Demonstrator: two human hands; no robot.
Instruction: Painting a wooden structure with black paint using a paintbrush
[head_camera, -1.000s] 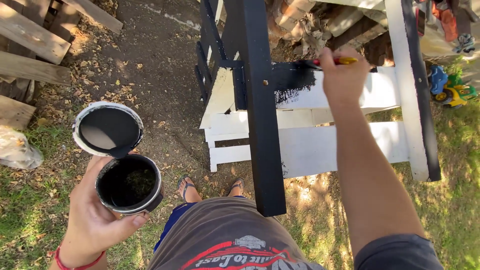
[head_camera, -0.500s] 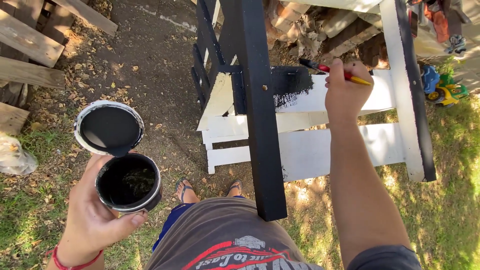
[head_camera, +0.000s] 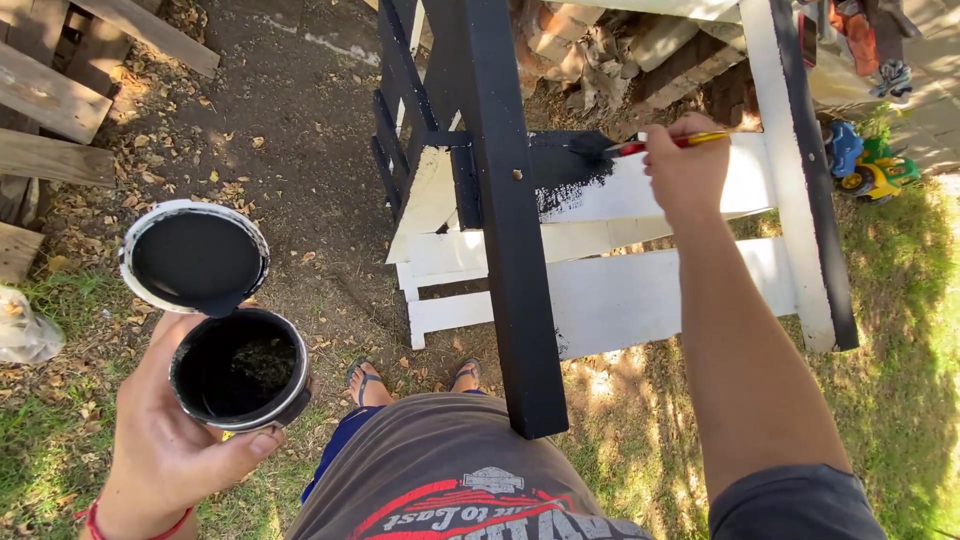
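Left hand wrapped around open paint can of black paint, lid pinched against the far rim — held low left, over grass. Centre: black-painted post, upright. Right hand clenched on paintbrush, bristles touching white slat at edge of wet black patch. Toy tractor far right.

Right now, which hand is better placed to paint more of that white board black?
Right. The right hand holds the brush against the white board; the left hand is busy with the paint can and lid.
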